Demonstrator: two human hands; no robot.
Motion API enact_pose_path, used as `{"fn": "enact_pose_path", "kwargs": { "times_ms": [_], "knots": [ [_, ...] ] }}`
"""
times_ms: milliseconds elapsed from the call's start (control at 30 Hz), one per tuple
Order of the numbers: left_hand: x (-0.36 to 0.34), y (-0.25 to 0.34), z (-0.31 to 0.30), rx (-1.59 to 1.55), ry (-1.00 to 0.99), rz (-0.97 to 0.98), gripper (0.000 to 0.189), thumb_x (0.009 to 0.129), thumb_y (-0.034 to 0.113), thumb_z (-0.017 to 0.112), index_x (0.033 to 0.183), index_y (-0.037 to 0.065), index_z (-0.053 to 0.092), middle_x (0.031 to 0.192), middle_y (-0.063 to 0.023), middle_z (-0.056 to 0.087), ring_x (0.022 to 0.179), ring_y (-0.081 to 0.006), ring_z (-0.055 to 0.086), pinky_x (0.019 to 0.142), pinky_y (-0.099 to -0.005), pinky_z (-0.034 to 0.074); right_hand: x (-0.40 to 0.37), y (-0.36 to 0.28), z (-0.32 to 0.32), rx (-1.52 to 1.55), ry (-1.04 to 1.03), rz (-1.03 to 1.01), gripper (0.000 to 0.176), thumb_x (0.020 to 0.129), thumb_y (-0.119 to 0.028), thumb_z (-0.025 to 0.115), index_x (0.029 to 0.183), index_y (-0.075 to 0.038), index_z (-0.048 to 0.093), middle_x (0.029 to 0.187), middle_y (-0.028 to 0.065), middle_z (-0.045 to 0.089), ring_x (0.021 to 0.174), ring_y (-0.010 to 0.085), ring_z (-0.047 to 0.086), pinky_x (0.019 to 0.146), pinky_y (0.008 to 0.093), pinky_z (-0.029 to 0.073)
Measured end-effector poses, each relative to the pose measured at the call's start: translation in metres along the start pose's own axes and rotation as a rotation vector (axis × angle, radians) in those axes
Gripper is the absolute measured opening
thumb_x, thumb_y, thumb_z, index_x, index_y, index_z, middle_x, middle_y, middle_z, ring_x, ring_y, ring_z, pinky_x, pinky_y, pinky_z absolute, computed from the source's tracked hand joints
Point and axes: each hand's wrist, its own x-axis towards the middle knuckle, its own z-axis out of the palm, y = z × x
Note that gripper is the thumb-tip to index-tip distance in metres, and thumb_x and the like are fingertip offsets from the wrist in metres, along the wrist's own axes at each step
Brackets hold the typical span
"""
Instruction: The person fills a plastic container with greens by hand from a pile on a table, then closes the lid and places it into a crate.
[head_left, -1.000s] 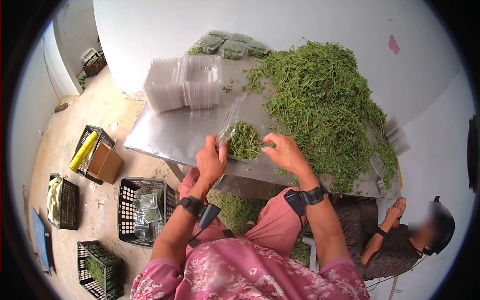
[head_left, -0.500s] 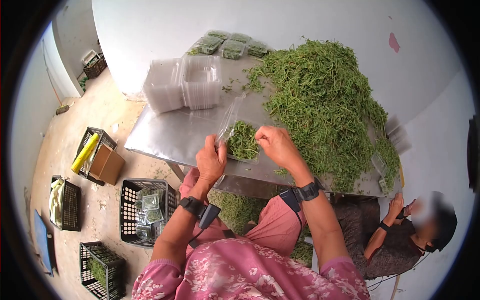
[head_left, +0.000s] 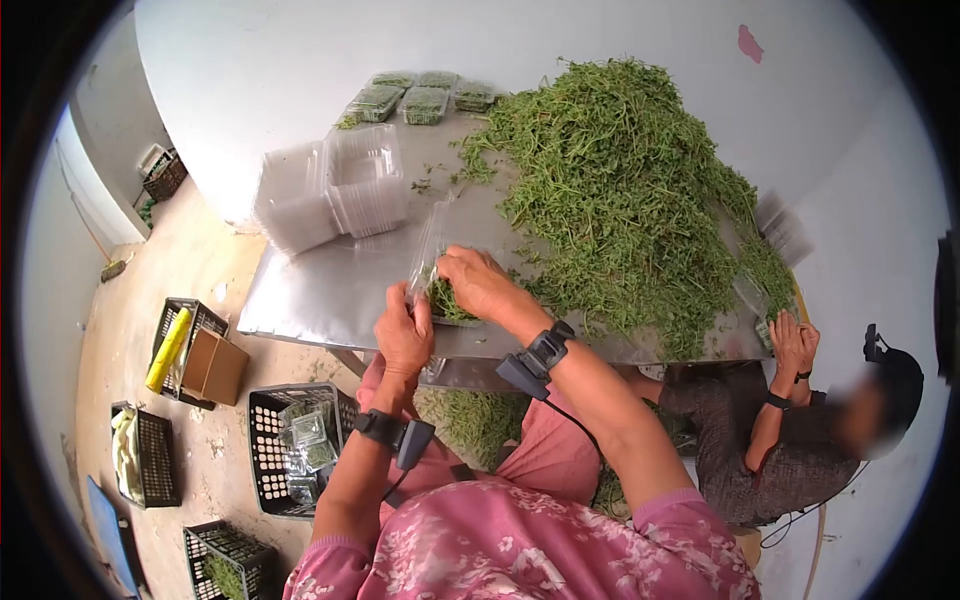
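An open clear plastic box (head_left: 428, 240) with green sprigs (head_left: 447, 304) in it lies near the front edge of the metal table (head_left: 290, 305). My left hand (head_left: 404, 330) pinches the box's left side. Over the sprigs is my right hand (head_left: 482, 284), its fingers curled down into the box; what they grip, if anything, is hidden. To the right rises a large heap of green sprigs (head_left: 620, 190). Stacks of empty clear boxes (head_left: 365, 185) stand at the left, and several filled, closed boxes (head_left: 425, 104) lie behind them.
Black crates stand on the floor at the left, one holding filled boxes (head_left: 308, 430), another beside a cardboard box (head_left: 214, 367). A co-worker (head_left: 790, 440) sits at the right, both hands at the table's edge. More sprigs (head_left: 470, 425) lie below the table.
My right hand has moved left, from the box's right side to over the sprigs. The view has shifted, and the co-worker's hands have come nearer the table's edge.
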Motion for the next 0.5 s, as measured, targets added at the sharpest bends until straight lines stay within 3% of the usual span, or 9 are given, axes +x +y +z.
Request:
{"fn": "enact_pose_path", "kwargs": {
  "times_ms": [67, 167, 333, 500],
  "knots": [
    [0.001, -0.002, 0.0, 0.002, -0.015, -0.008, 0.024, 0.092, 0.023, 0.056, 0.11, 0.007, 0.052, 0.068, -0.0181, 0.062, 0.063, -0.0418, 0.061, 0.058, -0.0488, 0.046, 0.0, 0.004, -0.004, -0.062, -0.031, -0.057, 0.01, 0.082, 0.002, 0.052, 0.088, -0.001, 0.059, 0.092, 0.015, 0.059, 0.087, 0.0392, 0.058, 0.075, 0.0469, 0.044],
    [0.0, -0.002, 0.0, -0.009, -0.034, -0.026, 0.024, 0.093, 0.023, 0.055, 0.11, 0.007, 0.052, 0.07, -0.019, 0.063, 0.065, -0.0425, 0.061, 0.058, -0.049, 0.046, -0.013, 0.001, -0.027, 0.008, 0.08, -0.082, 0.013, 0.084, -0.002, 0.054, 0.094, -0.003, 0.062, 0.093, 0.0133, 0.06, 0.086, 0.0363, 0.059, 0.078, 0.0451, 0.044],
    [0.001, -0.001, -0.002, -0.012, -0.029, -0.003, 0.024, 0.092, 0.023, 0.055, 0.11, 0.006, 0.052, 0.071, -0.0196, 0.063, 0.065, -0.0429, 0.061, 0.058, -0.0493, 0.046, -0.047, 0.034, -0.082, 0.092, 0.055, 0.191, 0.02, 0.079, -0.003, 0.063, 0.099, 0.0, 0.062, 0.1, 0.0154, 0.06, 0.095, 0.0346, 0.059, 0.085, 0.0441, 0.045],
    [0.0, -0.006, 0.001, -0.012, -0.021, 0.0, 0.025, 0.092, 0.023, 0.055, 0.11, 0.006, 0.052, 0.07, -0.02, 0.063, 0.065, -0.0433, 0.061, 0.058, -0.0498, 0.046, -0.098, 0.089, -0.123, -0.133, -0.098, 0.537, 0.029, 0.075, -0.007, 0.071, 0.101, 0.0, 0.062, 0.107, 0.02, 0.058, 0.106, 0.0388, 0.056, 0.088, 0.0453, 0.046]
  ]
}}
